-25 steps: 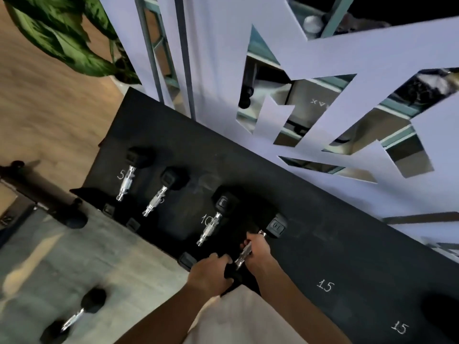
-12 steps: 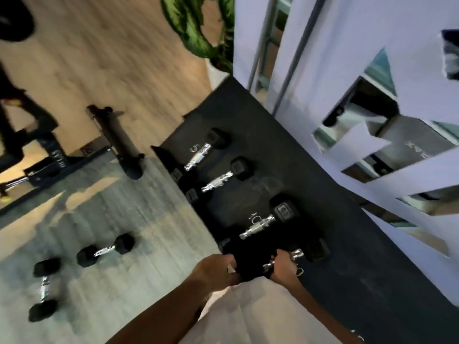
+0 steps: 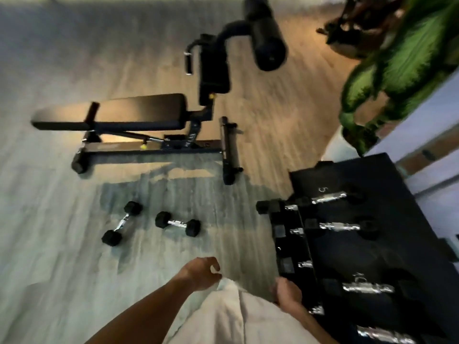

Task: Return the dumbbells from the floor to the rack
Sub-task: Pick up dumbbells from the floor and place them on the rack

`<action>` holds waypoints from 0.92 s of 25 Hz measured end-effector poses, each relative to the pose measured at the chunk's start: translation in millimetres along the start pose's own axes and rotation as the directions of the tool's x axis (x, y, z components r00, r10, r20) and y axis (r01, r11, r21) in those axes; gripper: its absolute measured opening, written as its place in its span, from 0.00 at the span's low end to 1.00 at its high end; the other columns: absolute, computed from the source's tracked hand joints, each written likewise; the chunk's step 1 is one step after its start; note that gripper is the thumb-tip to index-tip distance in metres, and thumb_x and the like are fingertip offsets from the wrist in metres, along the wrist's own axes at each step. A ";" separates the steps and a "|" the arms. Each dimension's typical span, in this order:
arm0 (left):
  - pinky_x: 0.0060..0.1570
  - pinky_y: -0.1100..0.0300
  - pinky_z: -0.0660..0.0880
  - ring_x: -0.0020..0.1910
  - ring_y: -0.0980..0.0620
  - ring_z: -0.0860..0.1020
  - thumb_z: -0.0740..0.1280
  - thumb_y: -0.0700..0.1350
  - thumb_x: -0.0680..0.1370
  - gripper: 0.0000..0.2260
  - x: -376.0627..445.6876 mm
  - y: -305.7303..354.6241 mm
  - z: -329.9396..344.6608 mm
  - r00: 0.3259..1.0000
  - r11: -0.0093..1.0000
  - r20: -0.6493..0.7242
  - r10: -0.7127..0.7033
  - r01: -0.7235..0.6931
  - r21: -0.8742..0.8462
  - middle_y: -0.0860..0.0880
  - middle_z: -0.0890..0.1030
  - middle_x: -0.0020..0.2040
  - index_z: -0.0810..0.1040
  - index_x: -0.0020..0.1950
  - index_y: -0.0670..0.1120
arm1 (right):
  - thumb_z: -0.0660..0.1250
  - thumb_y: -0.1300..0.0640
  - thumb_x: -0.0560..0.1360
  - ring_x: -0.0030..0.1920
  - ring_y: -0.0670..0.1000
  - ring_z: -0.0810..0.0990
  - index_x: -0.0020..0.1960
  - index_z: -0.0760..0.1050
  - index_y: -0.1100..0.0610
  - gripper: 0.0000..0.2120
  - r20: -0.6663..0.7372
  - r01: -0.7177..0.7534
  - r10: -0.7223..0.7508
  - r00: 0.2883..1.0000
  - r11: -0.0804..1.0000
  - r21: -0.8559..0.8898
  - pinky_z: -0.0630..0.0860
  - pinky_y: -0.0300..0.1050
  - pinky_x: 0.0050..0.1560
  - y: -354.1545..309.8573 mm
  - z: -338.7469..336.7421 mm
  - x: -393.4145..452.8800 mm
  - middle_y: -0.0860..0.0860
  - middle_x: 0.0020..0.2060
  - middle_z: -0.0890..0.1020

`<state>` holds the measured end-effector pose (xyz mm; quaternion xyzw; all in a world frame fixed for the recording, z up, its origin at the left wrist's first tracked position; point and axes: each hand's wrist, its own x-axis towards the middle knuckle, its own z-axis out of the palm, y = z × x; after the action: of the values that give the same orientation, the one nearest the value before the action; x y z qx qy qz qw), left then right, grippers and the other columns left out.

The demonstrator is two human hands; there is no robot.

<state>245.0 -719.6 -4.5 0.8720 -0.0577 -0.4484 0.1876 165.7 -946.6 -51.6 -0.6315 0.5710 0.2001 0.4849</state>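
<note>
Two black hex dumbbells with chrome handles lie on the grey floor, one tilted (image 3: pixel 121 223) and one beside it to the right (image 3: pixel 177 223). The black rack (image 3: pixel 409 247) stands at the right and holds several dumbbells, among them one by a chalked 5 (image 3: pixel 327 197) and one near my right hand (image 3: pixel 367 288). My left hand (image 3: pixel 201 273) hangs over the floor with loosely curled fingers and holds nothing. My right hand (image 3: pixel 288 294) is at the rack's front edge, apart from the dumbbell handles, with nothing seen in it. The picture is blurred.
A black adjustable bench (image 3: pixel 116 115) with a long base bar stands on the floor beyond the two dumbbells. A padded roller attachment (image 3: pixel 267 38) sticks up behind it. A green potted plant (image 3: pixel 397 68) fills the top right, next to a pale wall.
My view has swung left from the rack to the floor. My right hand has let go of the dumbbell it set on the rack, and both hands have drawn back.
</note>
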 end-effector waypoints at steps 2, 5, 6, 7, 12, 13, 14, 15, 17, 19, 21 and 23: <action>0.53 0.59 0.78 0.45 0.51 0.81 0.68 0.55 0.77 0.13 -18.5 -52.8 -19.1 0.997 0.994 -0.043 -0.059 0.055 -0.094 0.50 0.85 0.53 0.78 0.60 0.53 | 0.66 0.61 0.77 0.31 0.56 0.77 0.38 0.79 0.63 0.10 0.195 -0.028 0.007 0.981 0.994 0.107 0.65 0.43 0.30 -11.8 55.9 -30.1 0.59 0.33 0.80; 0.53 0.59 0.77 0.48 0.51 0.82 0.68 0.56 0.77 0.15 -41.5 -116.9 -37.2 0.987 0.978 -0.094 -0.131 0.113 -0.174 0.50 0.84 0.54 0.78 0.61 0.54 | 0.65 0.61 0.76 0.29 0.53 0.79 0.41 0.78 0.59 0.06 0.409 0.112 -0.103 0.907 0.994 0.001 0.67 0.41 0.31 -39.4 145.7 -83.9 0.54 0.31 0.80; 0.53 0.59 0.76 0.51 0.51 0.82 0.68 0.57 0.77 0.15 -46.8 -135.2 -40.1 0.983 0.970 -0.106 -0.152 0.129 -0.204 0.50 0.84 0.55 0.78 0.61 0.54 | 0.65 0.59 0.76 0.30 0.52 0.81 0.42 0.79 0.58 0.07 0.444 0.160 -0.108 0.889 0.984 -0.082 0.69 0.41 0.32 -45.7 164.6 -99.5 0.53 0.31 0.81; 0.54 0.59 0.75 0.54 0.51 0.81 0.68 0.57 0.77 0.15 -51.0 -152.2 -42.8 0.978 0.961 -0.114 -0.174 0.144 -0.236 0.50 0.83 0.57 0.78 0.62 0.54 | 0.64 0.57 0.76 0.31 0.51 0.82 0.43 0.80 0.57 0.07 0.474 0.198 -0.113 0.873 0.971 -0.133 0.71 0.41 0.34 -48.5 181.2 -105.0 0.52 0.32 0.82; 0.57 0.58 0.74 0.58 0.50 0.79 0.67 0.58 0.78 0.15 -68.2 -214.3 -52.4 0.958 0.910 -0.107 -0.267 0.215 -0.354 0.50 0.81 0.60 0.77 0.63 0.55 | 0.67 0.58 0.74 0.30 0.53 0.79 0.46 0.80 0.59 0.05 0.481 0.213 -0.086 0.873 0.953 -0.216 0.70 0.43 0.34 -68.5 240.6 -115.7 0.54 0.32 0.81; 0.57 0.59 0.74 0.58 0.50 0.79 0.67 0.58 0.78 0.15 -69.7 -224.9 -54.7 0.954 0.899 -0.103 -0.283 0.226 -0.374 0.50 0.81 0.60 0.77 0.62 0.55 | 0.67 0.59 0.74 0.29 0.52 0.79 0.47 0.80 0.59 0.05 0.477 0.199 -0.070 0.876 0.953 -0.227 0.69 0.42 0.32 -72.6 251.1 -116.0 0.53 0.32 0.81; 0.56 0.59 0.74 0.58 0.50 0.79 0.67 0.58 0.78 0.15 -69.7 -234.6 -57.5 0.950 0.887 -0.094 -0.298 0.238 -0.396 0.50 0.81 0.60 0.77 0.62 0.55 | 0.67 0.58 0.75 0.28 0.51 0.78 0.46 0.80 0.59 0.05 0.480 0.192 -0.051 0.876 0.949 -0.250 0.69 0.42 0.32 -77.4 261.3 -116.2 0.53 0.32 0.81; 0.56 0.60 0.75 0.57 0.50 0.79 0.67 0.58 0.78 0.14 -67.3 -244.5 -61.4 0.948 0.875 -0.085 -0.306 0.245 -0.418 0.49 0.81 0.60 0.77 0.62 0.55 | 0.67 0.57 0.75 0.27 0.50 0.78 0.46 0.80 0.58 0.05 0.485 0.187 -0.035 0.874 0.945 -0.268 0.69 0.41 0.32 -82.6 273.2 -114.3 0.52 0.32 0.82; 0.56 0.60 0.75 0.56 0.51 0.79 0.67 0.57 0.78 0.14 -62.1 -257.4 -72.0 0.947 0.855 -0.066 -0.313 0.251 -0.455 0.50 0.81 0.59 0.77 0.62 0.55 | 0.67 0.57 0.75 0.27 0.50 0.79 0.45 0.80 0.57 0.05 0.473 0.170 -0.011 0.881 0.940 -0.295 0.70 0.41 0.31 -95.0 291.1 -112.8 0.51 0.32 0.82; 0.56 0.60 0.76 0.55 0.52 0.79 0.67 0.57 0.79 0.14 -50.5 -271.7 -86.2 0.947 0.835 -0.048 -0.317 0.255 -0.488 0.50 0.81 0.59 0.77 0.62 0.55 | 0.67 0.57 0.74 0.27 0.50 0.79 0.44 0.80 0.57 0.04 0.475 0.162 0.008 0.880 0.935 -0.316 0.69 0.41 0.30 -109.8 314.5 -107.7 0.51 0.32 0.82; 0.54 0.62 0.75 0.53 0.52 0.79 0.67 0.57 0.79 0.13 -34.3 -287.8 -102.3 0.947 0.811 -0.017 -0.321 0.265 -0.522 0.50 0.81 0.59 0.77 0.62 0.56 | 0.67 0.58 0.74 0.26 0.50 0.79 0.44 0.80 0.56 0.04 0.448 0.144 0.030 0.893 0.926 -0.349 0.69 0.40 0.29 -126.1 337.8 -100.8 0.51 0.30 0.82; 0.52 0.62 0.75 0.51 0.53 0.78 0.67 0.57 0.79 0.12 -19.6 -300.0 -119.5 0.945 0.786 0.011 -0.327 0.278 -0.552 0.49 0.81 0.58 0.77 0.61 0.56 | 0.67 0.57 0.74 0.27 0.50 0.79 0.44 0.80 0.56 0.04 0.430 0.134 0.044 0.902 0.917 -0.376 0.69 0.39 0.30 -141.7 356.7 -93.6 0.50 0.30 0.82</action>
<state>309.1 -404.5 -40.3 0.7981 0.2211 -0.4325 0.3565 377.7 -614.7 -82.1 -0.6700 0.3825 0.4340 0.4652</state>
